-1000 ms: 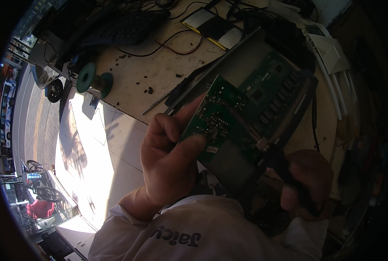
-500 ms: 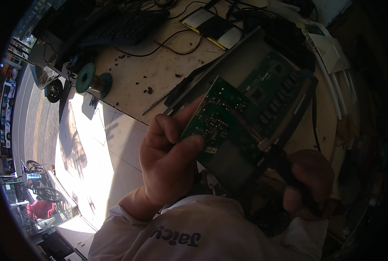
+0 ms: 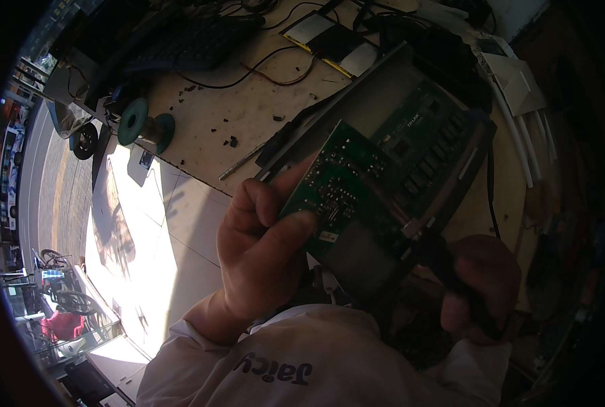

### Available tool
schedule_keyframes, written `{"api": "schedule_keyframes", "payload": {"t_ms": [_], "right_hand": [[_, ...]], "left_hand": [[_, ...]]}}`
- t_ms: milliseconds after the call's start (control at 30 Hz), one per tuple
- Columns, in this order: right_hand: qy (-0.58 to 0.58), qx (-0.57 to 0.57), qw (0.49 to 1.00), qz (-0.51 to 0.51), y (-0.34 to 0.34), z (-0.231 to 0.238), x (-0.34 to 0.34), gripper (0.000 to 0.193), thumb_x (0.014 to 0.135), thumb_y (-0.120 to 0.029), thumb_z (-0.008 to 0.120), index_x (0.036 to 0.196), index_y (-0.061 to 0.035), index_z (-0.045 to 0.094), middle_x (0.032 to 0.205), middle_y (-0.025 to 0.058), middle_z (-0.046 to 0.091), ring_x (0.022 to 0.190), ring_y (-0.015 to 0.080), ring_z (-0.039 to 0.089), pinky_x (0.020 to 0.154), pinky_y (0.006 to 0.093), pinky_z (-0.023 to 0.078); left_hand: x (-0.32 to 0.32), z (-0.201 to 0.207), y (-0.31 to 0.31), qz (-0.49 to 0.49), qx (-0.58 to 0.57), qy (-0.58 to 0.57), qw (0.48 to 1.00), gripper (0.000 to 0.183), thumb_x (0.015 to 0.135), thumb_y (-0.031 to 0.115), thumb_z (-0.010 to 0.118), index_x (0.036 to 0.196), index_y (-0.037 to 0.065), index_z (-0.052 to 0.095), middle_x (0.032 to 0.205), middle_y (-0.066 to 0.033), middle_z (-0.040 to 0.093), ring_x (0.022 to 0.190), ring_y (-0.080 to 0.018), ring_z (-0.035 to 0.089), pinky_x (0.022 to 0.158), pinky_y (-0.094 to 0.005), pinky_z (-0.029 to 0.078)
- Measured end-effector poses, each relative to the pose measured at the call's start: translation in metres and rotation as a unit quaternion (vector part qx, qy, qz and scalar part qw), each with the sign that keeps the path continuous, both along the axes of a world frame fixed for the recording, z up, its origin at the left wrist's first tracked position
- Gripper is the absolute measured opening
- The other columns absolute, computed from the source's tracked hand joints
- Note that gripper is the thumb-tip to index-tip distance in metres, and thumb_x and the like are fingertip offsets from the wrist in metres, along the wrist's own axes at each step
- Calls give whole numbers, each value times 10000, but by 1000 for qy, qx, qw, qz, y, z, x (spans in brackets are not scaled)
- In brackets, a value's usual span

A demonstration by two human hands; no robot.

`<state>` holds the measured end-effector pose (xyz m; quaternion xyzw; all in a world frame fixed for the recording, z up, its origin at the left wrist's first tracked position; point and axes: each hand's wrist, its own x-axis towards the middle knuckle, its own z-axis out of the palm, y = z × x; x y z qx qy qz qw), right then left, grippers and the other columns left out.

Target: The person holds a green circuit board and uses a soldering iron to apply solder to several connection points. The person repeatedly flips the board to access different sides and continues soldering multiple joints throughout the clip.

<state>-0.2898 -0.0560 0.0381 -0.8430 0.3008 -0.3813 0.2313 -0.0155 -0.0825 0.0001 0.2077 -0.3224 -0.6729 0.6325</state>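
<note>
My left hand (image 3: 265,234) pinches a green circuit board (image 3: 323,183) by its near left edge, thumb on top. The board is tilted, with its solder joints facing up. In my right hand (image 3: 482,285) is a soldering iron (image 3: 411,227) with a dark handle. Its metal shaft points up and left across the board. Whether the tip touches a joint is too dark to tell. Behind the held board lies an open metal case (image 3: 377,88) with a larger green board (image 3: 414,125) inside.
A green spool of wire (image 3: 134,122) stands at the table's left edge. A thin metal-tipped tool (image 3: 238,163) lies beside the case. Farther back are a dark keyboard (image 3: 194,44), a flat battery pack (image 3: 356,54) and loose cables. White plastic devices (image 3: 513,78) sit at the right.
The soldering iron's shaft has shifted slightly left over the board. My left hand and the board have barely moved.
</note>
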Motion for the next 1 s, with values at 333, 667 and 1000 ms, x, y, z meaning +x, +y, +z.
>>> {"api": "schedule_keyframes", "payload": {"t_ms": [333,667,1000], "right_hand": [[8,-24,1000,-6,0,1,-1,504,931,-254,724,1327,-42,495,946,188,690,743,317,723,598,429,592],[3,-27,999,-18,2,-2,-1,441,936,-252,708,1270,-30,525,903,180,688,721,309,721,588,417,590],[-227,246,926,-175,-7,5,25,405,1035,-303,553,1273,24,556,1052,192,686,938,266,693,745,350,570]], "left_hand": [[3,-4,-1,-15,-9,6,1000,282,930,-92,557,923,102,352,1462,-342,484,1128,-198,585,973,-342,468],[4,-3,-2,-26,-8,20,999,303,929,-98,567,924,103,340,1472,-336,475,1155,-210,579,983,-345,473],[-3,-7,4,56,-113,-183,975,314,902,-104,632,935,59,366,1435,-379,492,1270,-302,588,1045,-378,467]]}}
